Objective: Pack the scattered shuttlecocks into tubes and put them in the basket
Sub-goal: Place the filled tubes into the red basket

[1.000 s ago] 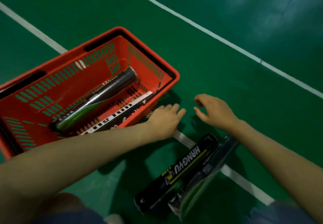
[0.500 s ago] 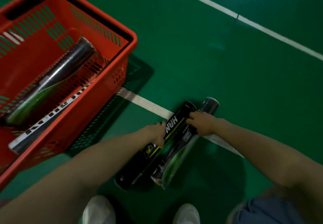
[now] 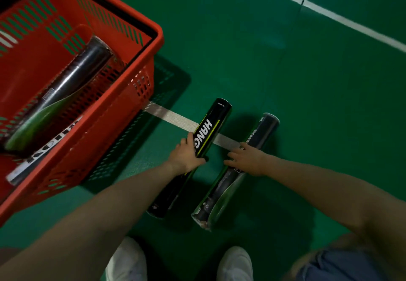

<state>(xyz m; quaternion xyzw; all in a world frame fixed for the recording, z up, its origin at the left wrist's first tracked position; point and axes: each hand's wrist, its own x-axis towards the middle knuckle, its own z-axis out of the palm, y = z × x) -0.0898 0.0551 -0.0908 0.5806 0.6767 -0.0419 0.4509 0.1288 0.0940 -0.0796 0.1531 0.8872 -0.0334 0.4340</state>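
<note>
Left grip (image 3: 185, 156) is clamped round the black printed tube (image 3: 216, 118) near its middle, with digits wrapped across the barrel. Right grip (image 3: 247, 160) lies over the dark clear-sided tube (image 3: 263, 130) near its middle, fingers curled across it. How far they reach beneath it I cannot tell.

Change: half a second ago the two tubes lay pressed side by side, with my grips just arriving on them. They are now parted, one tube per grip, with a strip of green floor (image 3: 285, 72) showing between them. One second ago both grips were empty beside the basket.

Meaning for the task: I judge both tubes secured for transfer, so the pick-up step is nearly complete. Whether either tube has left the floor is not clear.

Position relative to the grips: each tube runs from near my shoes (image 3: 127, 261) away and rightward. Each extends past its grip at both ends and crosses the white floor line (image 3: 173, 117). The red basket (image 3: 153, 39) stands near the left grip, on its left. It already holds a dark tube (image 3: 87, 65) and a white-lettered tube (image 3: 44, 162). No loose shuttlecocks are in view.
</note>
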